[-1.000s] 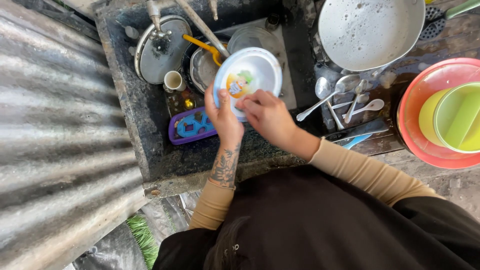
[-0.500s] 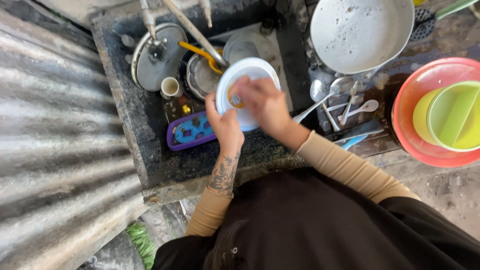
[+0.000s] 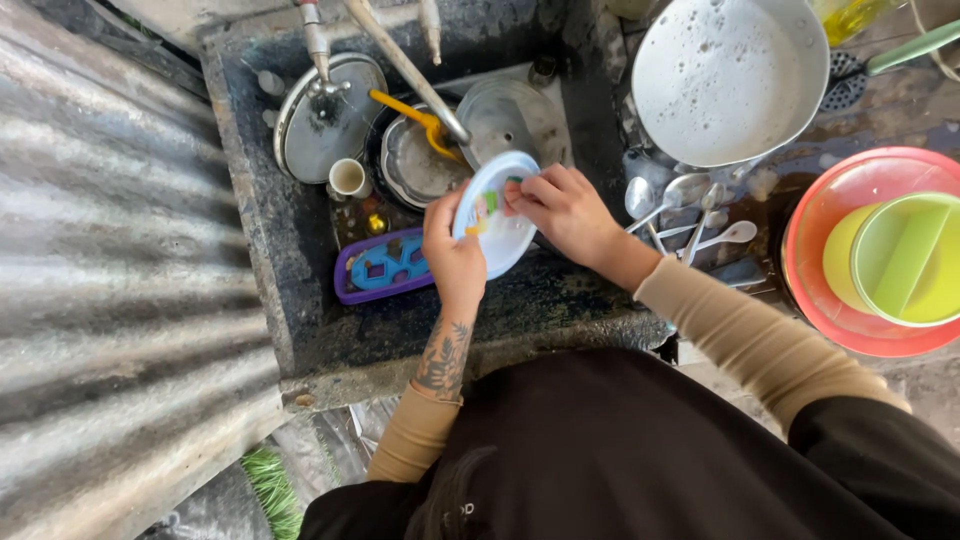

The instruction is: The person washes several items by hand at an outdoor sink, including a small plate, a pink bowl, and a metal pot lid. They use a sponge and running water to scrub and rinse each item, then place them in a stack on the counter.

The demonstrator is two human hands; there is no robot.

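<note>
The left hand still gripped the plate, now tilted upright, while the right hand pinched a sponge against it.

Single head-worn view, looking steeply down from above the person's chest, close over the dark stone sink, faucet at the top edge

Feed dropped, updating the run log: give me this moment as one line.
left hand: holds small white plate by rim | right hand: rubbing plate face | place: dark stone sink | nearby: spoons
</note>
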